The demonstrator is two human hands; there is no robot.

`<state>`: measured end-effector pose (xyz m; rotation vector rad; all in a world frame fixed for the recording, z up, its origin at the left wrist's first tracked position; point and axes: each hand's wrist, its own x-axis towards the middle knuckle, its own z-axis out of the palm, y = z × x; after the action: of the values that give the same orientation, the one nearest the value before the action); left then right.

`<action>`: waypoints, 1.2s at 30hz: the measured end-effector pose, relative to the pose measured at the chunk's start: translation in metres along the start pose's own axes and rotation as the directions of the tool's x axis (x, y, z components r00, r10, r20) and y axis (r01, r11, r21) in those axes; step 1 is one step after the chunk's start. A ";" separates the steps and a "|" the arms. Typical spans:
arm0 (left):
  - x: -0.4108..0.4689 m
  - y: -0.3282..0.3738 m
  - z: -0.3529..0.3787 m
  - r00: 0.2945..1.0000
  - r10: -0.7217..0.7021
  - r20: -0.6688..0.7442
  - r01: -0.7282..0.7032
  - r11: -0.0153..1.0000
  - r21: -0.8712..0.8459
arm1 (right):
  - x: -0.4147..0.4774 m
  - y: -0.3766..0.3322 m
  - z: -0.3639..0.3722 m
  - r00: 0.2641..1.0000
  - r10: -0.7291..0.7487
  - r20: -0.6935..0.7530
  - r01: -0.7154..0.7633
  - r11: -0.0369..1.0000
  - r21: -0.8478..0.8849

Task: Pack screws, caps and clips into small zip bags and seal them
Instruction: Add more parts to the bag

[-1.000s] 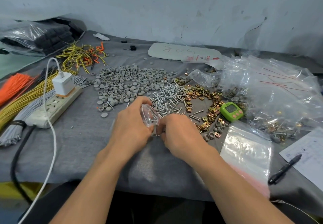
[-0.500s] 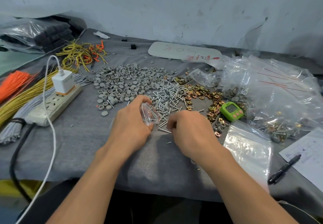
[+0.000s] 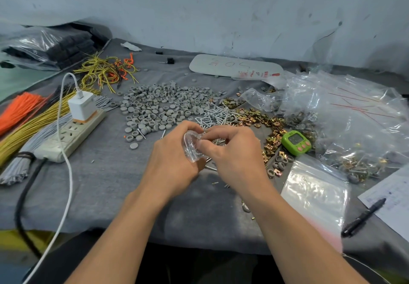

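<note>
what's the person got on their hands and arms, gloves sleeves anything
Nothing visible. The left hand and right hand are ungloved, with no rings or watch, and both forearms show no sleeve up to the frame edge.

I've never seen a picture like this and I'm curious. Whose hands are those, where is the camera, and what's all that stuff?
No machine here: these are a person's two hands. The camera sits on that person's head and looks down, so you see what they see. The left hand holds a little clear bag, and the right hand pinches at its opening. On the grey cloth lie piles of grey caps, silver screws and gold clips, waiting to be packed. Nearby are a green timer, a power strip and a black pen.
</note>
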<state>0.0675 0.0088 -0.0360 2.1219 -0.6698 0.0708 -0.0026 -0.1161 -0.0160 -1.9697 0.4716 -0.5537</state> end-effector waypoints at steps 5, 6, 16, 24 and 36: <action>0.001 -0.003 -0.002 1.000 0.001 0.004 0.000 0.999 -0.041 | 0.007 0.004 0.010 0.988 0.021 0.151 0.012 0.977 -0.214; 0.001 -0.003 -0.002 1.000 0.005 0.006 -0.005 0.999 -0.035 | 0.008 0.005 0.011 0.981 0.020 0.193 0.024 0.975 -0.223; 0.001 -0.007 -0.003 0.998 -0.061 -0.019 0.062 0.997 0.047 | 0.010 0.006 -0.016 1.000 0.025 0.007 -0.024 0.993 -0.118; -0.002 -0.005 -0.004 0.998 -0.063 0.000 0.063 0.996 0.070 | 0.011 0.018 -0.015 0.954 0.178 0.242 0.085 0.613 -0.786; -0.001 -0.001 0.002 0.999 -0.051 0.016 0.049 0.994 0.098 | 0.017 0.025 -0.015 0.982 0.052 0.184 0.114 0.612 -0.783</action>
<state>0.0668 0.0080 -0.0385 2.2348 -0.6346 0.0575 0.0000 -0.1472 -0.0297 -2.8674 0.6310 -0.1484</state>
